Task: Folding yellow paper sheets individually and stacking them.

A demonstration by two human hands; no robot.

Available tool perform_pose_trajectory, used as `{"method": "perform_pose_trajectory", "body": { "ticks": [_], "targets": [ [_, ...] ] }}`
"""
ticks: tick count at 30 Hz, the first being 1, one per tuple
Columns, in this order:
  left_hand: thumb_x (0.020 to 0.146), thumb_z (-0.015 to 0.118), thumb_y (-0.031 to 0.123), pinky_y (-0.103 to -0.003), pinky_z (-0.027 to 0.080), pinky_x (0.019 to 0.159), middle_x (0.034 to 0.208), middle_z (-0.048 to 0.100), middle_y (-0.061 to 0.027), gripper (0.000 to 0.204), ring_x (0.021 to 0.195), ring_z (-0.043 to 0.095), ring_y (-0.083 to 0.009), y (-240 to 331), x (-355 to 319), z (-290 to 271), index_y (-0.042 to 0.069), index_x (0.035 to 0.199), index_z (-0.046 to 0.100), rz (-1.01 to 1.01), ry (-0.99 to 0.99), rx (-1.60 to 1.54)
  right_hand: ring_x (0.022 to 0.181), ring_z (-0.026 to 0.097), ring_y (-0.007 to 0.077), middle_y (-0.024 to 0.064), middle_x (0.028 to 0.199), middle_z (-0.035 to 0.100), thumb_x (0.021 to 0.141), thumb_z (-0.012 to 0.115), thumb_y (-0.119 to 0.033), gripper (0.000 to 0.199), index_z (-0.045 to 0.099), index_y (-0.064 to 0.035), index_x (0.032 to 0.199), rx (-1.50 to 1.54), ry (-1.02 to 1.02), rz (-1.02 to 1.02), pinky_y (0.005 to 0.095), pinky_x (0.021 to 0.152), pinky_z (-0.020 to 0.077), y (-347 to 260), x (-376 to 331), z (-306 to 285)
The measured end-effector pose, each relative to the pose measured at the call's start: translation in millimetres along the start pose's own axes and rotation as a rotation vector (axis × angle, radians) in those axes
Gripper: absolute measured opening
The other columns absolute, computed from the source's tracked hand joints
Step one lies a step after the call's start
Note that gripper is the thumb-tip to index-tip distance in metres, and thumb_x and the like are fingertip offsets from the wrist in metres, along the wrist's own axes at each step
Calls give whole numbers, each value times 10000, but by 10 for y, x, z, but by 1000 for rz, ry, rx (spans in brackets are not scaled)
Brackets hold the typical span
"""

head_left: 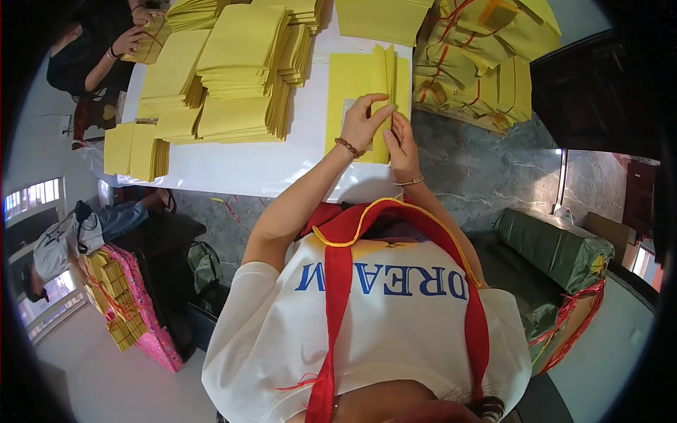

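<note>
Both my hands work on a small pile of yellow paper sheets (347, 83) lying on a white table (240, 166). My left hand (364, 121) pinches the edge of a folded yellow sheet (386, 70), thumb and fingers closed on it. Beside it, my right hand (402, 139) presses on the same sheet from the right, fingers bent. A grey square patch shows on the sheet under my left hand. Each wrist wears a thin bracelet.
Tall stacks of yellow paper (240, 70) fill the table's left and far side. Tied yellow bundles (479, 63) sit to the right on a stone floor. Another person's hands (130, 39) handle paper at the far left. A green wrapped package (553, 247) lies at the right.
</note>
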State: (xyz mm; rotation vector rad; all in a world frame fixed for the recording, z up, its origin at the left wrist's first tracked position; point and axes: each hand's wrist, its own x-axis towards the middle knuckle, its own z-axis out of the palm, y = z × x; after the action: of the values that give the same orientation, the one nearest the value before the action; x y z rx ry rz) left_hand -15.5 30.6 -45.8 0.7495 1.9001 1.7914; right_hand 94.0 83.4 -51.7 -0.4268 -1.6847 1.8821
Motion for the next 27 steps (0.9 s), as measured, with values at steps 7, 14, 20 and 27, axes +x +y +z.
{"method": "perform_pose_trajectory", "body": {
  "ticks": [7,14,20,27],
  "targets": [
    [772,664,227,-203,350,539,732,506,10,326,613,404,-61,-61,27,-38,8,1002,588,-100,-57,-226,1140,416,203,149,1225,418,880,460,-79,433,303,48,1263,79,-17,50,299,970,312,-60,8,8],
    [771,673,191,-177,327,516,673,458,49,310,595,381,-32,-12,35,-68,12,1005,580,-140,-96,-283,1137,416,198,155,1231,417,880,457,-83,434,297,44,1263,47,-12,33,299,965,315,-4,3,-11],
    [772,670,176,-174,285,457,619,415,70,296,537,346,-20,15,30,-84,31,1014,579,-175,-104,-264,1130,428,209,169,1224,427,887,444,-101,444,277,38,1274,46,27,50,298,956,321,-37,0,1],
    [766,676,201,-176,276,451,607,401,68,306,524,333,-25,2,31,-76,41,1013,591,-190,-100,-279,1128,434,215,179,1211,436,882,455,-97,444,283,42,1266,-6,3,18,303,955,326,-69,1,19]
  ]
}}
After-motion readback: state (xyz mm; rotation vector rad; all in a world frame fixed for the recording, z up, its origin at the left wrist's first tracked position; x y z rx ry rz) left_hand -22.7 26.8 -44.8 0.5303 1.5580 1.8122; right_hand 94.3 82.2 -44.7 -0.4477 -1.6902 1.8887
